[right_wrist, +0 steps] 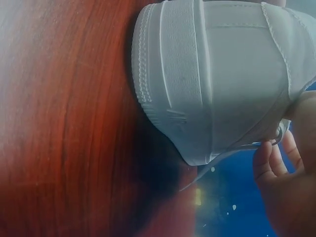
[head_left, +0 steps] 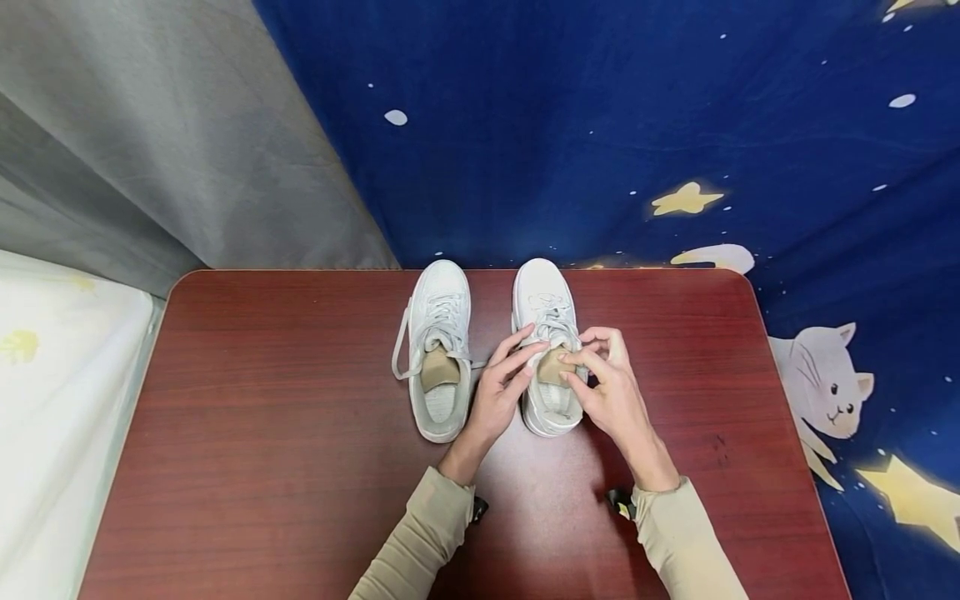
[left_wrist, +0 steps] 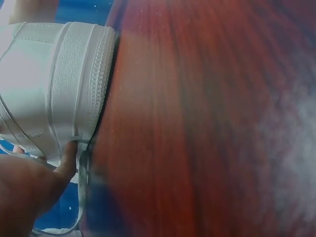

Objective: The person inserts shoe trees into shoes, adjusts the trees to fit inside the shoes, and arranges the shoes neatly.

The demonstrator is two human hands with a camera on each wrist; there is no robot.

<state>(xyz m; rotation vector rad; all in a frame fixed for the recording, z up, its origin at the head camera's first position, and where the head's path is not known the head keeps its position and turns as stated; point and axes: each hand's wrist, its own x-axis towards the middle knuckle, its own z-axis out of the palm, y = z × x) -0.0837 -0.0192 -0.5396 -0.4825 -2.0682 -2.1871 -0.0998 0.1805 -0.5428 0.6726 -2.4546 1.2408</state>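
Note:
Two white sneakers stand side by side on the table, toes pointing away. Both hands are at the right sneaker (head_left: 542, 279). My left hand (head_left: 498, 392) touches its left side and laces (head_left: 553, 321) with fairly straight fingers; its thumb rests along the shoe's side in the left wrist view. On the other side, my right hand (head_left: 615, 392) has curled fingers, with thumb and index fingertip close together at the tan-lined tongue (head_left: 551, 368). In the right wrist view its other fingers are beside a loose lace (right_wrist: 222, 157); the shoe hides the thumb tip.
The left sneaker (head_left: 441, 287) stands near the left hand, its lace (head_left: 400, 350) looping out to the side. The reddish-brown table (head_left: 285, 433) ends just beyond the toes. Behind hang a grey curtain (head_left: 247, 167) and a blue starry curtain (head_left: 525, 150).

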